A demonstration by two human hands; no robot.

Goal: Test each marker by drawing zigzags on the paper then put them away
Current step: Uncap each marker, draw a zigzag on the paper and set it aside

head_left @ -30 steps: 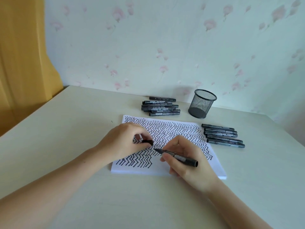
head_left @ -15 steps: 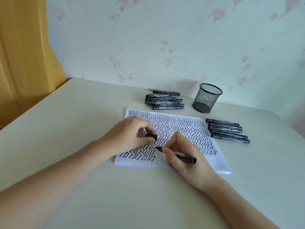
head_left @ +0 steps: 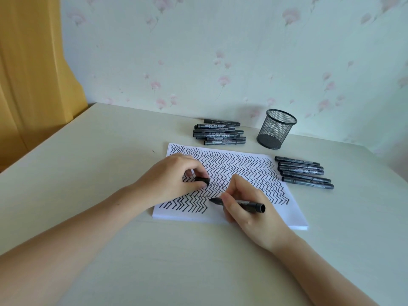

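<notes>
1. An uncapped black marker (head_left: 239,202) lies low in the right hand (head_left: 247,208), tip at the zigzag-covered paper (head_left: 287,214).
2. Light, rigid, probably smooth; best pinched near its tip.
3. The left hand (head_left: 172,180) pinches its cap (head_left: 202,180).
4. Whether the tip touches is unclear.
5. More markers (head_left: 219,134) lie on the desk (head_left: 99,155).

Soft, even daylight fills the frame, bright with no glare. The cup (head_left: 276,129) throws a faint shadow on the wall (head_left: 220,51) behind. Focus is fairly sharp mid-frame; the bench (head_left: 88,151) edges bow with wide-angle distortion.
</notes>
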